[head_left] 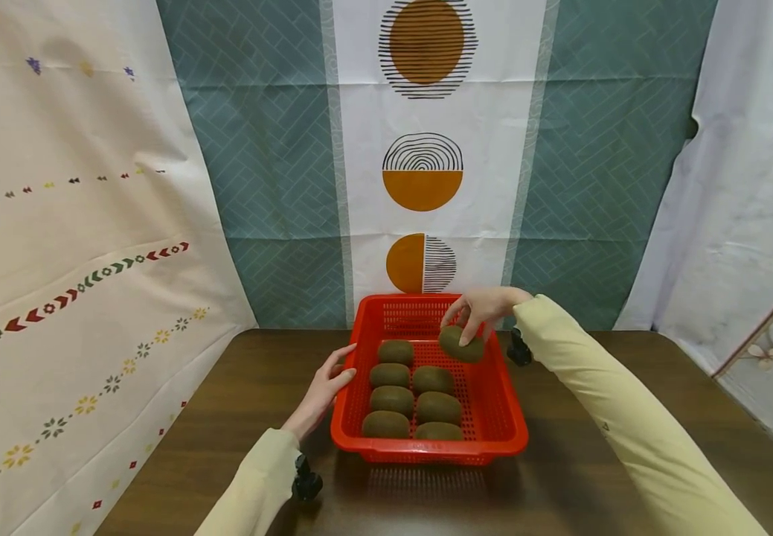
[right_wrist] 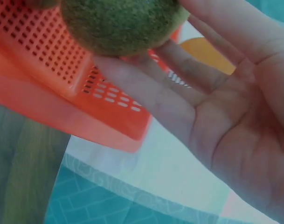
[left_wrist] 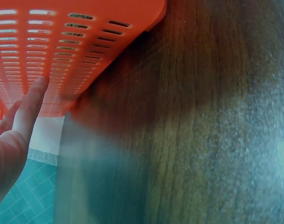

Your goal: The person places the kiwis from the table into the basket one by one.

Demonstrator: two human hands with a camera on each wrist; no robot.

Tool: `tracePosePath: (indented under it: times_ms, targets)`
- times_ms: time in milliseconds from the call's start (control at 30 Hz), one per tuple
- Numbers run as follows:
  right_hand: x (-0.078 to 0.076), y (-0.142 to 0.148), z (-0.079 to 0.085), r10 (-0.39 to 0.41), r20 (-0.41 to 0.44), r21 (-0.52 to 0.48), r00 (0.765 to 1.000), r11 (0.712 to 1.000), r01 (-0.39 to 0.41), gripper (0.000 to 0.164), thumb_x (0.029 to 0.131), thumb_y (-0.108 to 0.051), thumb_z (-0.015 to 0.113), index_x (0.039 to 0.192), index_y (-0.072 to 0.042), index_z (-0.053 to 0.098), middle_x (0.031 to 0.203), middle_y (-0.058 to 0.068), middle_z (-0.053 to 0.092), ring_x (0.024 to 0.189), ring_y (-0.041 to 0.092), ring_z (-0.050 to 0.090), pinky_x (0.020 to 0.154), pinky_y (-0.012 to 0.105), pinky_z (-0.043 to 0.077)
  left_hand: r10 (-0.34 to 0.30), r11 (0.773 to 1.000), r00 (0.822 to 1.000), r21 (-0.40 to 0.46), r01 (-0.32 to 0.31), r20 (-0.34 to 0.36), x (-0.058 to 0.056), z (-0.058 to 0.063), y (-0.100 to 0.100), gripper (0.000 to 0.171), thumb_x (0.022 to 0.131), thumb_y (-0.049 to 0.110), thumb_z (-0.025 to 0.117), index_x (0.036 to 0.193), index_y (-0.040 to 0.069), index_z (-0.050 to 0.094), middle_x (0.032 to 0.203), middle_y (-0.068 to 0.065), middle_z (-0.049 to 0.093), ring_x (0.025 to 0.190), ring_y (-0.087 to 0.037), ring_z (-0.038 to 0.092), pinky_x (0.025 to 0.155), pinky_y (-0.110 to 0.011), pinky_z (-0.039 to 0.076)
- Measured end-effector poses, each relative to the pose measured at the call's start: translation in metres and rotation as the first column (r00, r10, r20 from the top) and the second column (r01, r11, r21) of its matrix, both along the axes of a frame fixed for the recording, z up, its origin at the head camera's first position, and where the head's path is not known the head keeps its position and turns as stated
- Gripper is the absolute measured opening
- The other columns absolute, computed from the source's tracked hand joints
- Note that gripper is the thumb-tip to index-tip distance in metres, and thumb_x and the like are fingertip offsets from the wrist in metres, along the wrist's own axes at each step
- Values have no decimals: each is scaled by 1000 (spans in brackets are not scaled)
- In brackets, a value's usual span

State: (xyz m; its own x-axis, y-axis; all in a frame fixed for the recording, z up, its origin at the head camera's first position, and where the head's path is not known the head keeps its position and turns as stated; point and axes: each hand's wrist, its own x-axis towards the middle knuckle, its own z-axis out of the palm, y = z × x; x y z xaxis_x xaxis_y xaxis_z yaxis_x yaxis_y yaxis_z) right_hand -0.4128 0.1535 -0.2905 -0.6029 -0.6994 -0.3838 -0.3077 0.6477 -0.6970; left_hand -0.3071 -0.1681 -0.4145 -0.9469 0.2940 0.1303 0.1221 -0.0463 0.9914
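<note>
This looks like a makeshift recording corner set up indoors rather than a lived-in room. A dark wooden bench point(head_left: 627, 417) stands boxed in by hung cloths: a cream sheet with small flower and arrow borders point(head_left: 71, 298) on the left, a teal herringbone backdrop with a white panel of orange circles point(head_left: 422, 171) straight ahead, and a pale marbled sheet point(head_left: 741, 193) on the right. The cloths hide whatever walls lie behind, so the kind of building cannot be told.
</note>
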Motion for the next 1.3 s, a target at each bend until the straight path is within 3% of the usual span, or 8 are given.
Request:
tracePosePath:
  times_ms: [367, 600, 700, 967, 1100, 1300]
  targets:
    - [-15, -21, -18, 29, -106, 61, 994, 998, -23, 48, 77, 0, 69, 123, 1, 54, 111, 16, 55, 94, 22, 55, 66, 40, 52, -13, 1000, 1000, -8, 13, -6, 0, 1, 0, 53, 94, 9, 48, 141, 6, 25, 126, -32, 36, 106, -49, 45, 74, -46, 48]
    - [-25, -30, -34, 40, -194, 50, 980, 998, -31, 47, 76, 0, 70, 120, 1, 56, 107, 14, 58, 92, 23, 57, 64, 36, 53, 72, 997, 996, -2, -72, -52, -17, -23, -1, 48, 93, 12, 52, 138, 14, 36, 119, -26, 45, 98, -40, 54, 71, -46, 50]
    - [-28, -33, -41, 47, -250, 39, 967, 999, -39, 45, 75, 0, 71, 118, -1, 59, 107, 14, 58, 91, 24, 57, 62, 34, 53, 74, 997, 996, -3, -74, -53, -17, -24, -2, 47, 93, 12, 51, 138, 15, 37, 118, -26, 46, 97, -40, 54, 70, -46, 50]
    - [-31, -38, -56, 45, -308, 32, 950, 999, -37, 43, 74, 2, 71, 116, -1, 60, 106, 15, 58, 87, 23, 55, 61, 34, 52, 13, 1000, 1000, 4, -13, -8, -11, -11, 0, 51, 94, 10, 49, 140, 10, 29, 123, -31, 40, 103, -47, 48, 72, -45, 49]
    - [-31, -40, -62, 20, -304, 40, 952, 999, -8, 44, 74, 3, 70, 116, 0, 60, 108, 17, 57, 92, 26, 55, 62, 32, 52, -8, 1000, 1000, -3, 8, -8, -4, -2, 1, 52, 94, 9, 48, 141, 7, 26, 124, -32, 38, 103, -48, 48, 73, -45, 49]
    - [-33, -47, -72, 25, -320, 82, 947, 997, 1, 48, 72, 3, 73, 117, -1, 60, 107, 16, 58, 101, 30, 52, 62, 31, 52, -15, 1000, 1000, -11, 15, -7, -1, 1, 0, 52, 94, 8, 47, 141, 6, 25, 125, -32, 37, 105, -49, 46, 74, -45, 49]
